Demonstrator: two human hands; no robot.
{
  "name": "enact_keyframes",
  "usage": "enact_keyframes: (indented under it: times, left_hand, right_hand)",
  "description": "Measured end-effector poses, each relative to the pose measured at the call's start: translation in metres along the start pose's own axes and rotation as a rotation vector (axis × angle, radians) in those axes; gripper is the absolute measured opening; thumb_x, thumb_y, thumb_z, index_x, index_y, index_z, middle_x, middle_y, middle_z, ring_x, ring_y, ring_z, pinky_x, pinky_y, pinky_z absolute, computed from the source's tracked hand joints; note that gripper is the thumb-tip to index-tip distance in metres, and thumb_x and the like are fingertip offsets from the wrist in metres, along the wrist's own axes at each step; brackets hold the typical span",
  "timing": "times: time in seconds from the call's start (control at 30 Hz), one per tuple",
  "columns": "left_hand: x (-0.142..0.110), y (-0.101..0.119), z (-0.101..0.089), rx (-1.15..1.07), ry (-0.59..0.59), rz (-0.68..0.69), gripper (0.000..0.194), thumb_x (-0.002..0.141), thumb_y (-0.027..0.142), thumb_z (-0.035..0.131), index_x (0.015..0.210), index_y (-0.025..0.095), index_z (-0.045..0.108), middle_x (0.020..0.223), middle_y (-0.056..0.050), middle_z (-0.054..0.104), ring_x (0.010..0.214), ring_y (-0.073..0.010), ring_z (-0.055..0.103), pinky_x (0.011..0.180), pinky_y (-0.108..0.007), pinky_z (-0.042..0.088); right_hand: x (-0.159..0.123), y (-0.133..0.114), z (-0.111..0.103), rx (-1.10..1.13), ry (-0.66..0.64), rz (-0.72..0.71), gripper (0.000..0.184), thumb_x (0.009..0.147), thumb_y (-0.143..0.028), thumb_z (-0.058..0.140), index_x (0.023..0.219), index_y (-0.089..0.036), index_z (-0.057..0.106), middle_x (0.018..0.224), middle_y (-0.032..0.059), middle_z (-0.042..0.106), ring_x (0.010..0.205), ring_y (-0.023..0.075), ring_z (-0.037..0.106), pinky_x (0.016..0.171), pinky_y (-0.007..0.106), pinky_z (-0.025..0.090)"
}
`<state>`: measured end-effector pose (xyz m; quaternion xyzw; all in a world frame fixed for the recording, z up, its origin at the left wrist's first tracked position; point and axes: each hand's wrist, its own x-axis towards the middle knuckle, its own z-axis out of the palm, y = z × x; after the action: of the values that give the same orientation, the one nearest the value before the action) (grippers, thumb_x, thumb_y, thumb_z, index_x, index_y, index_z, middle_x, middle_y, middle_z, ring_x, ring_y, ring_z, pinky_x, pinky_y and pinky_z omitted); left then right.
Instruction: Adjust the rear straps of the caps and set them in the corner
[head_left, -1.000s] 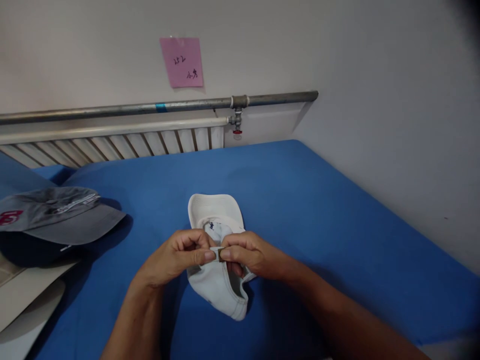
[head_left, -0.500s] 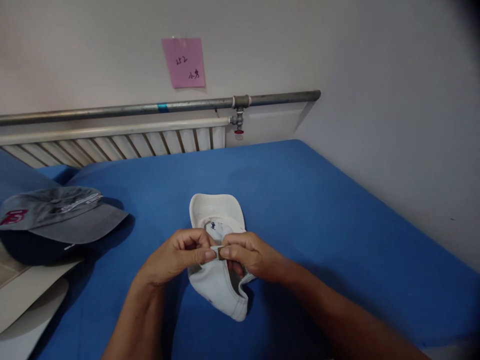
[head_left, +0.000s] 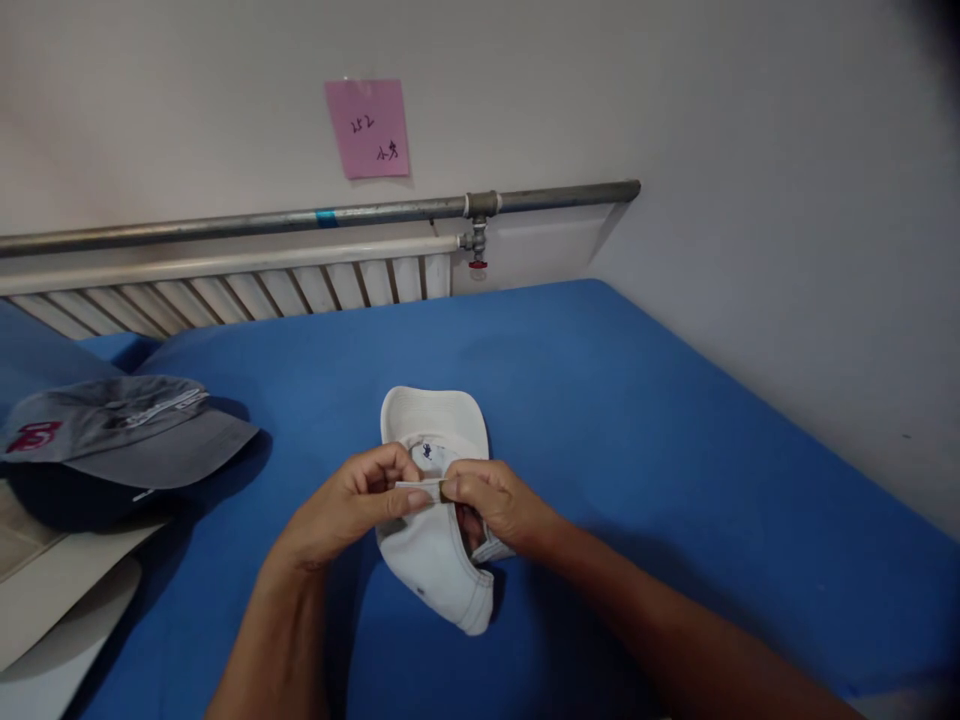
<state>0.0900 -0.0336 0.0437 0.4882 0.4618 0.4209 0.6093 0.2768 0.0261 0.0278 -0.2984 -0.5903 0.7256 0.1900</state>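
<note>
A white baseball cap [head_left: 433, 560] lies on the blue cloth-covered surface [head_left: 637, 420], its brim pointing away from me. My left hand [head_left: 352, 505] pinches the cap's thin white back strap [head_left: 420, 486] between thumb and fingers. My right hand [head_left: 491, 500] is closed on the small brass buckle [head_left: 444, 490] at the strap's other end, with its fingers inside the cap's back opening. The two hands almost touch above the cap.
A grey cap with a red logo [head_left: 112, 430] sits on a dark cap at the left edge, over pale flat boards [head_left: 52, 590]. A radiator [head_left: 225, 285] and a metal pipe [head_left: 322, 215] run along the back wall under a pink note [head_left: 367, 128].
The strap has been drawn out a little to the left of the buckle, and both hands have lifted slightly. The cap has shifted a bit with them.
</note>
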Motion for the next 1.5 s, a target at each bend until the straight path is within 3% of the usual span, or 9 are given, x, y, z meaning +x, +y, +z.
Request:
enact_keyframes:
  times: [0.17,0.3,0.4,0.47,0.6,0.73,0.9,1.1,1.5]
  left_hand:
    - [-0.006,0.006,-0.007,0.197,0.017,-0.007,0.047,0.075,0.032,0.071,0.117,0.025,0.053,0.099,-0.005,0.066,0.087,-0.0194,0.06,0.076,-0.032,0.048]
    - [-0.007,0.013,-0.013,0.685,0.1,0.045,0.026,0.076,0.029,0.066,0.101,0.022,0.066,0.108,-0.005,0.066,0.112,-0.026,0.05,0.101,-0.04,0.035]
    - [-0.006,0.016,-0.016,0.705,0.023,0.085,0.015,0.08,0.03,0.059,0.087,0.019,0.067,0.097,-0.005,0.066,0.107,-0.0252,0.052,0.096,-0.037,0.038]
    - [-0.005,0.016,-0.015,0.688,0.012,0.096,0.014,0.08,0.03,0.057,0.081,0.018,0.065,0.092,-0.005,0.064,0.098,-0.0231,0.054,0.088,-0.034,0.04]
    - [-0.004,0.012,-0.01,0.705,0.035,0.072,0.008,0.076,0.023,0.055,0.074,0.017,0.059,0.076,-0.001,0.057,0.078,-0.0172,0.05,0.072,-0.028,0.04]
    - [0.0,0.006,-0.003,0.587,0.007,-0.004,0.004,0.071,0.014,0.051,0.073,0.018,0.051,0.065,0.005,0.046,0.061,-0.011,0.04,0.056,-0.023,0.033]
    - [0.007,-0.008,-0.006,0.369,-0.1,-0.069,0.011,0.07,0.013,0.051,0.079,0.019,0.047,0.071,0.005,0.045,0.064,-0.0111,0.041,0.057,-0.023,0.033]
    - [0.02,-0.021,-0.006,0.248,-0.207,-0.12,0.019,0.065,0.013,0.056,0.084,0.018,0.055,0.077,0.002,0.051,0.071,-0.0136,0.046,0.06,-0.024,0.035]
    - [0.014,-0.018,-0.019,-0.198,-0.007,-0.054,0.041,0.066,0.019,0.075,0.107,0.018,0.065,0.086,-0.004,0.067,0.073,-0.0126,0.06,0.067,-0.023,0.045]
  right_hand:
    - [-0.005,-0.004,-0.006,0.032,0.002,-0.045,0.02,0.08,-0.029,0.047,0.064,-0.018,0.051,0.046,-0.0042,0.05,0.04,0.0084,0.046,0.043,0.02,0.036]
    - [-0.005,-0.006,-0.016,-0.059,0.028,-0.089,0.023,0.082,-0.03,0.045,0.064,-0.018,0.051,0.047,-0.0038,0.05,0.042,0.0081,0.044,0.045,0.02,0.034]
    - [-0.002,-0.005,-0.022,-0.236,0.039,-0.137,0.017,0.082,-0.027,0.049,0.068,-0.018,0.054,0.054,-0.0029,0.052,0.049,0.0092,0.047,0.05,0.022,0.037]
    - [-0.001,-0.005,-0.023,-0.378,0.089,-0.281,0.009,0.081,-0.021,0.052,0.085,-0.018,0.059,0.072,0.0005,0.061,0.065,0.0121,0.056,0.061,0.025,0.044]
    - [-0.005,-0.007,-0.021,-0.771,0.133,-0.684,0.029,0.079,-0.011,0.054,0.107,-0.019,0.06,0.102,0.0071,0.065,0.094,0.0192,0.059,0.085,0.036,0.046]
    - [-0.008,-0.005,-0.021,-0.983,0.107,-0.802,0.024,0.08,-0.01,0.057,0.102,-0.017,0.063,0.099,0.0087,0.065,0.093,0.02,0.059,0.084,0.035,0.047]
    - [-0.006,0.001,-0.02,-1.076,0.051,-0.776,0.025,0.084,-0.01,0.053,0.106,-0.018,0.061,0.098,0.0082,0.061,0.086,0.0173,0.057,0.076,0.031,0.048]
    - [-0.005,0.002,-0.019,-1.052,0.003,-0.717,0.012,0.082,-0.007,0.049,0.084,-0.017,0.056,0.08,0.0039,0.057,0.075,0.0157,0.052,0.069,0.029,0.044]
    - [-0.001,0.004,-0.024,-0.806,0.023,-0.685,0.019,0.075,-0.003,0.051,0.082,-0.02,0.054,0.083,0.0014,0.063,0.081,0.0151,0.057,0.078,0.029,0.046]
